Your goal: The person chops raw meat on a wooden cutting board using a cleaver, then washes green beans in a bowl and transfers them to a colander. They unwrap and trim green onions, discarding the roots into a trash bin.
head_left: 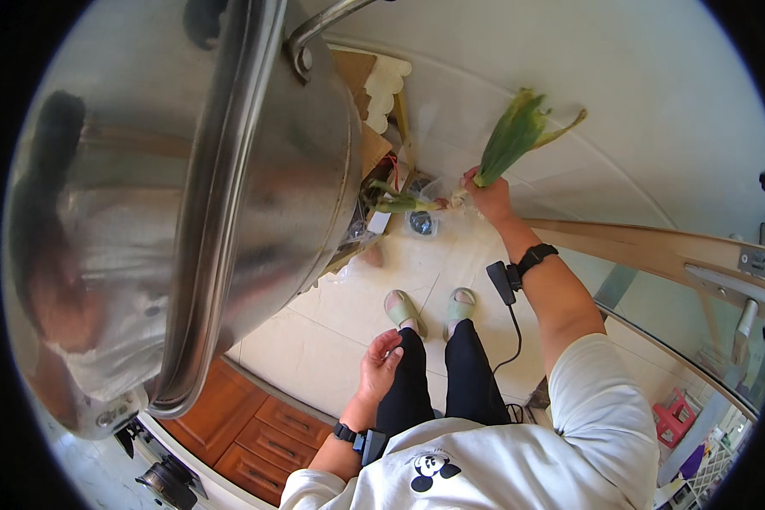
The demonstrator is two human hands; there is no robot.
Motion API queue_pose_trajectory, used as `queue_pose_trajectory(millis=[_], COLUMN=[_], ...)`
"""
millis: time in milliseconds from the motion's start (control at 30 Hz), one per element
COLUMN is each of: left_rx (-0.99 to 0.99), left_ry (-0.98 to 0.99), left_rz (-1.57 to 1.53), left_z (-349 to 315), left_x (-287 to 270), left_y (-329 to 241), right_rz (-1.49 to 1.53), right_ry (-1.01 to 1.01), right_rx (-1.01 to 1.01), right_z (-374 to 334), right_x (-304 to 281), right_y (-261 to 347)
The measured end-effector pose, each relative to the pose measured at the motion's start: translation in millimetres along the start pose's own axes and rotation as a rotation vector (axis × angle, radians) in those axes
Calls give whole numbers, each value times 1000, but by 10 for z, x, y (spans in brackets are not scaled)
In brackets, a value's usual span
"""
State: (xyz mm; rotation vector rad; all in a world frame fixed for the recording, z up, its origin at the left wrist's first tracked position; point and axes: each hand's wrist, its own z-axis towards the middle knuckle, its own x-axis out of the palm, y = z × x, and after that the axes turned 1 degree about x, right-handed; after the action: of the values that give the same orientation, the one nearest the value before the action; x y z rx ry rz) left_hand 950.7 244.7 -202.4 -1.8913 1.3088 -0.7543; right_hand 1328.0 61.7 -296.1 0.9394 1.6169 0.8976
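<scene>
My right hand [490, 197], raised in front of the pale wall, is closed round the base of a scallion [512, 140]. Its broad green leaves fan upward, and one tip is yellowed. Just left of that hand, a second scallion [399, 205] lies sideways by the low shelf, with pale roots close to my fingers. My left hand [381, 365] hangs over my left thigh, its fingers loosely curled and apart from the thumb; nothing shows in it. A clear plastic container [422, 223] with something dark inside sits on the floor below the scallions.
A large steel pot [306, 144] with a lid and side handle fills the left, at head height. Below it are wooden drawers [268, 438] and a black stove knob [168, 483]. A glass door with a wooden frame [629, 242] stands at right, near a red stool [674, 418].
</scene>
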Motion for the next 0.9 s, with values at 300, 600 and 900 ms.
queue_pose_trajectory(millis=[300, 600, 900], left_rx=[-39, -287, -141], left_ry=[4, -346, -81], left_rz=[-55, -298, -176], left_z=[139, 1247, 740], left_x=[17, -130, 28], left_y=[-21, 476, 424], right_rz=[252, 402, 357], right_ry=[-170, -34, -101], right_rx=[-139, -112, -119], right_z=[-46, -260, -980], right_x=[-123, 22, -575], right_y=[197, -195, 138])
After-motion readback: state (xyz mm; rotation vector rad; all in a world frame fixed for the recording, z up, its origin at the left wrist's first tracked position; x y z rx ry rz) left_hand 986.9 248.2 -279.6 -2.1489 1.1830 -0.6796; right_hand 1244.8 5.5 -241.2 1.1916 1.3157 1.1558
